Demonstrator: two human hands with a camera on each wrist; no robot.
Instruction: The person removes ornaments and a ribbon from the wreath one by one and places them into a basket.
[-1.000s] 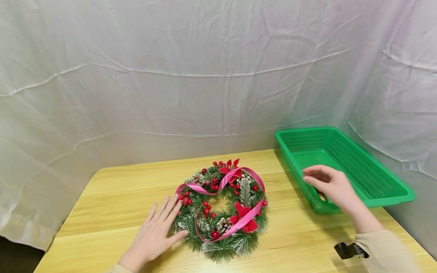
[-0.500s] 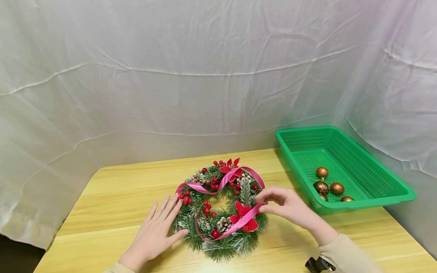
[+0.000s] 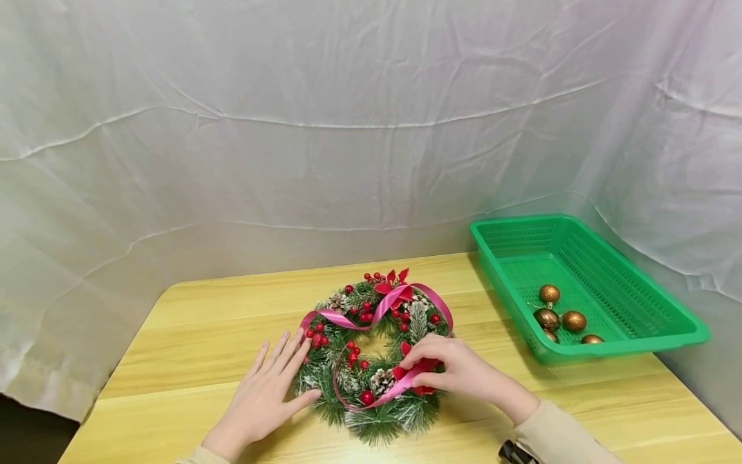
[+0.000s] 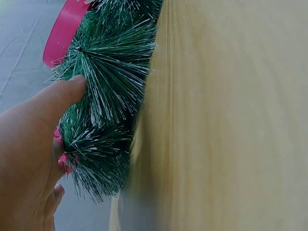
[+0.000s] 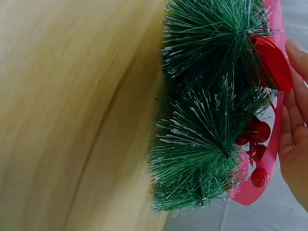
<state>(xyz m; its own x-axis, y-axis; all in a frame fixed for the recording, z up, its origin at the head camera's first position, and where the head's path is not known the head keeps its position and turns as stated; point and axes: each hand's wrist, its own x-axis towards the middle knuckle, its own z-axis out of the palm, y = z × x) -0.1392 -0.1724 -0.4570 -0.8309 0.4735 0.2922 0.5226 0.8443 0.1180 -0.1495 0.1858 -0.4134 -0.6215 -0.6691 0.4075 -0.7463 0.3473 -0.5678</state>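
Observation:
A green wreath (image 3: pixel 373 419) with frosted needles, pine cones, red berries and red poinsettias lies flat on the wooden table. A pink ribbon (image 3: pixel 385 309) winds loosely over its top. My left hand (image 3: pixel 261 390) rests at the wreath's left edge with fingers spread and straight; in the left wrist view the thumb touches the needles. At the lower right, my right hand (image 3: pixel 458 370) has thumb and fingertips round the ribbon beside a red poinsettia (image 5: pixel 273 65), which it partly covers in the head view.
A green plastic basket (image 3: pixel 626 351) stands at the table's right side. Several copper-brown ball ornaments (image 3: pixel 574 321) lie in its near end. White cloth (image 3: pixel 348 174) hangs behind and on both sides of the table (image 3: pixel 203 335).
My right hand has moved left from over the basket to the wreath's right side, then onto the ribbon by the lower poinsettia. The ornaments came into sight. My left hand stays put.

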